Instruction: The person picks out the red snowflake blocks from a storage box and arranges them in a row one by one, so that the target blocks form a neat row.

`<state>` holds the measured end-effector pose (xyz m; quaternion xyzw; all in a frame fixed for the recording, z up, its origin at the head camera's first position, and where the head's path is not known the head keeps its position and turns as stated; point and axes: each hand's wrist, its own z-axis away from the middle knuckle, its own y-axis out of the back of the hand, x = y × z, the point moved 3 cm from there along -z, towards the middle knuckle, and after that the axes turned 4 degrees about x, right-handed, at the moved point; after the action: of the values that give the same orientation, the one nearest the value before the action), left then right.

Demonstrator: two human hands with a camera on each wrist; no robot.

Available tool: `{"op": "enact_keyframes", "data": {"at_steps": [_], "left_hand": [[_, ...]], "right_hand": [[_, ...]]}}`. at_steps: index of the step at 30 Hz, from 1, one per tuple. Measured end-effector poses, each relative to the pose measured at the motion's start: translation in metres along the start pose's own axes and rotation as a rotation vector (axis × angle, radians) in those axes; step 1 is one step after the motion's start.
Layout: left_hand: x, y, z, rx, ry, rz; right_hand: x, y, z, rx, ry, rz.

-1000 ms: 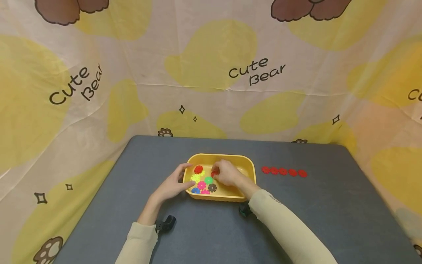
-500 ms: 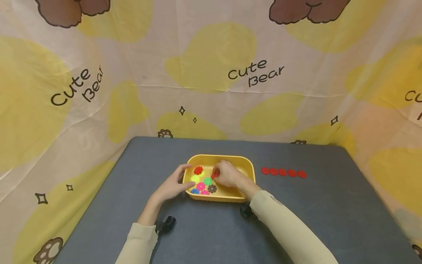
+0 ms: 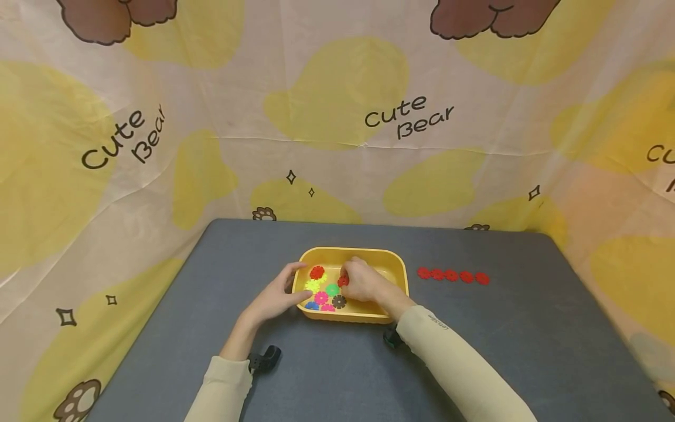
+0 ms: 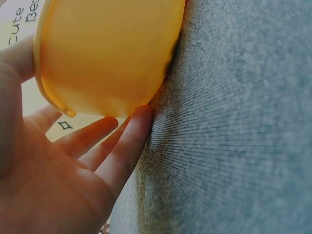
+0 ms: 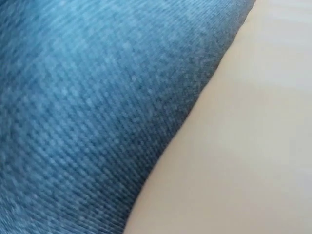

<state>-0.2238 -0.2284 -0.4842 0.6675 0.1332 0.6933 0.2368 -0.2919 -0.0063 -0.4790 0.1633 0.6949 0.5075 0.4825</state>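
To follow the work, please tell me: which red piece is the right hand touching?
The more central red piece in the yellow tray; the left red piece lies apart from the right hand, and the row of five lies outside.

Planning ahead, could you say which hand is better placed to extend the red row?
Likely the right hand, nearer the row and pinching a red snowflake disc; the left hand holds the yellow bin.

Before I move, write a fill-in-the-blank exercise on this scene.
1. The left hand holds the tray, and the right hand pinches a ____ piece.
2. The row of pieces on the table numbers ____.
3. In the head view, that row lies on the tray's ____ side.
4. Black lettering on the cloth reads Cute ____.

Missing words: red; five; right; Bear.
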Motion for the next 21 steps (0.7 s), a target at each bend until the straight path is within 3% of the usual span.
{"op": "enact_keyframes", "data": {"at_steps": [21], "left_hand": [[0.0017,0.0006,0.0010,-0.004,-0.011,0.005]], "right_hand": [[0.0079,0.0080,0.0024,0.059,0.071,-0.051]]}}
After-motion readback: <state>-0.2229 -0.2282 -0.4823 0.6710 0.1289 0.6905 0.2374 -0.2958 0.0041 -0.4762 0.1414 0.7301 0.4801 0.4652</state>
